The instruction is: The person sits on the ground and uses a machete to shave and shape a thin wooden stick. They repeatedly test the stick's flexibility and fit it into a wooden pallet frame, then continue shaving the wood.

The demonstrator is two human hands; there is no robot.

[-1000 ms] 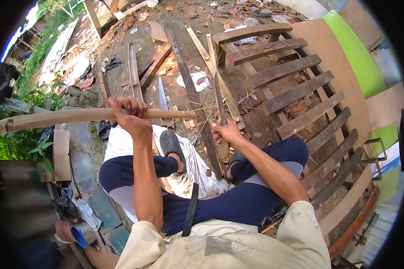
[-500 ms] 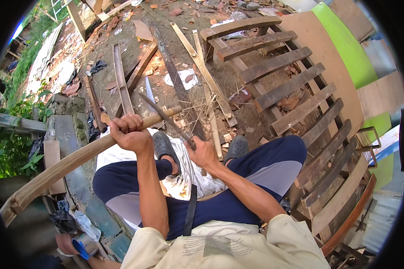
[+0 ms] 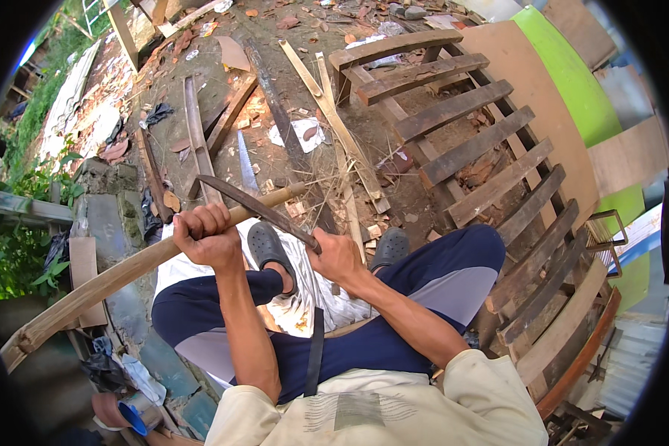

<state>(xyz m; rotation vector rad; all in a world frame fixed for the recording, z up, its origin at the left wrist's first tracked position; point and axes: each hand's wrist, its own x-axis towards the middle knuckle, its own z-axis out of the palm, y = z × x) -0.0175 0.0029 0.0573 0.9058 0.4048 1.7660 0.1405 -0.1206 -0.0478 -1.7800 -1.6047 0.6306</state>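
Observation:
My left hand (image 3: 207, 232) is closed around a long pale wooden pole (image 3: 100, 286). The pole slants from the lower left up to a trimmed, rounded tip just past my knuckles. In my right hand (image 3: 338, 255) I grip a machete (image 3: 256, 205) with a dark, slightly curved blade, its handle mostly hidden by my fingers. The blade crosses over the pole near the rounded end, its point up and left beyond my left hand. Whether its edge touches the wood I cannot tell.
A slatted wooden frame (image 3: 464, 152) stands on the right. A handsaw (image 3: 246, 163), loose strips of wood (image 3: 338, 126) and chips lie on the dirt ahead. White cloth (image 3: 323, 297) is spread between my legs. At left runs a low block wall (image 3: 111, 223).
The machete has swung left along the pole, its point now nearer my left hand and lower. My left hand keeps its grip on the pole, shifted slightly left and down.

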